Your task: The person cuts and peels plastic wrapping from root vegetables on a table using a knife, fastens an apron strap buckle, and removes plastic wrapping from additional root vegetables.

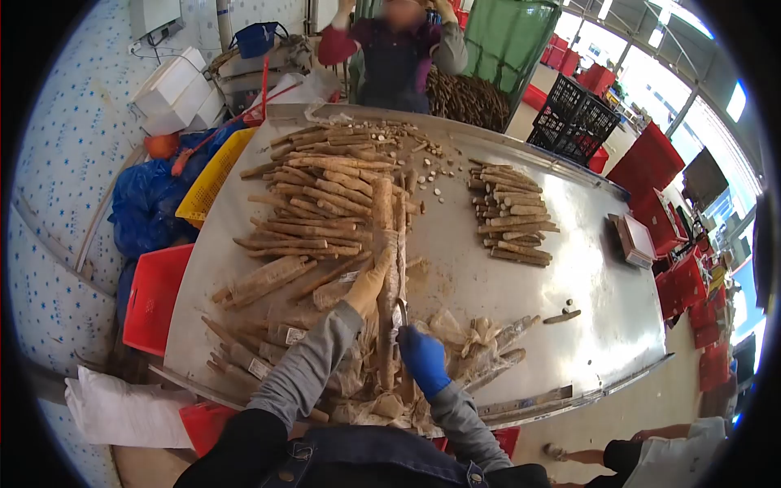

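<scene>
My left hand (368, 286), in a tan glove, is closed around a long bundle of brown yam roots (382, 203) that lies lengthwise in front of me, partly in clear plastic wrap. My right hand (424, 359), gloved in blue, grips a knife (400, 314); its short blade lies against the bundle's right side, and the handle is mostly hidden in my fist. Left of the bundle is a large pile of loose yam roots (325, 191). Crumpled plastic wrapping (464, 337) lies just right of my right hand.
A smaller stack of yam roots (512, 213) sits on the right of the metal table (602, 301). Cut root ends (431, 167) are scattered near the far edge. A person (396, 61) stands across the table. Red crate (159, 297) and yellow crate (213, 180) stand at the left.
</scene>
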Demonstrator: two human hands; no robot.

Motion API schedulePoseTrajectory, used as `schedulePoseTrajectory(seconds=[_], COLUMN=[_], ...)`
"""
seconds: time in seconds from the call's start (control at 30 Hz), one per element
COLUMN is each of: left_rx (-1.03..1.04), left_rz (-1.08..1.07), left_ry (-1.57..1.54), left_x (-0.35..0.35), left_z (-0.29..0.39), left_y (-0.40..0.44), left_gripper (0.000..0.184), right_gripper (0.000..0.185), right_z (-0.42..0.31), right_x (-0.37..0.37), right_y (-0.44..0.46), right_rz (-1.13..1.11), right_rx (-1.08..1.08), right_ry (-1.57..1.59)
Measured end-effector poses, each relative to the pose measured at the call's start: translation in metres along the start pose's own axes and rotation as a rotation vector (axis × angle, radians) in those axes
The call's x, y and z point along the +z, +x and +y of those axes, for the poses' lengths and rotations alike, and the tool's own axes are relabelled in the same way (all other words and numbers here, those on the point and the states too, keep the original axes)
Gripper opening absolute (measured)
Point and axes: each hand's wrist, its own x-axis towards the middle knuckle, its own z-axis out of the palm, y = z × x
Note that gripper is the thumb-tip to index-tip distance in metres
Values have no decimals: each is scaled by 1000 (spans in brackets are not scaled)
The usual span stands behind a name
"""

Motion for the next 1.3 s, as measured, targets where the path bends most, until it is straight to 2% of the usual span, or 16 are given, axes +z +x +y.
schedulePoseTrajectory(seconds=[0.1, 0.17, 0.2, 0.23, 0.37, 0.57, 0.77, 0.83, 0.9, 1.0, 1.07, 1.13, 1.17, 1.23, 1.27, 1.3], left_rx=[5, 13, -12, -6, -53, -71, -49, -28, -5, -67, -26, 88, 90, 23, 24, 107], left_rz=[-15, 15, -99, -45, 38, 14, -4, 2, 43, 28, 19, -12, -10, -89, -81, -10], left_ry=[32, 59, 46, 117, 208, 171, 194, 199, 477, 581, 568, 636, 629, 649, 648, 632], left_x=[-20, -5, -16, -14, 22, -1, 0, 1, 2, 7, 13, 28, 30, 29, 27, 25], left_z=[-11, 2, -7, -8, 24, 13, 12, 11, 10, 3, 1, 20, 22, 26, 23, 19], left_y=[22, 11, 20, 17, -17, 1, 1, 0, -2, -10, -14, -30, -30, -32, -35, -38], left_gripper=[67, 70, 74, 77, 85, 85, 83, 82, 89, 94, 91, 73, 73, 81, 81, 73], right_gripper=[13, 14, 17, 20, 25, 29, 33, 33, 33, 32, 29, 28, 28, 29, 34, 32], right_z=[5, 9, 2, -7, -24, -17, -4, 0, -1, 2, 3, 9, 16, 43, 71, 75], right_x=[-16, -19, -29, -40, -55, -59, -64, -70, -80, -87, -91, -85, -81, -70, -73, -83], right_y=[10, 38, 53, 68, 99, 90, 91, 97, 106, 121, 125, 122, 122, 123, 127, 128], right_rz=[145, 216, 243, 274, 344, 153, 140, 171, 188, 275, 288, 351, 349, 499, 563, 546], right_rx=[19, 145, 146, 148, 65, 134, -193, -219, -239, -226, -184, -102, -108, 199, 237, 364], right_ry=[216, 489, 551, 612, 463, 203, -210, -276, -367, -444, -405, -265, -270, -32, 40, 172])
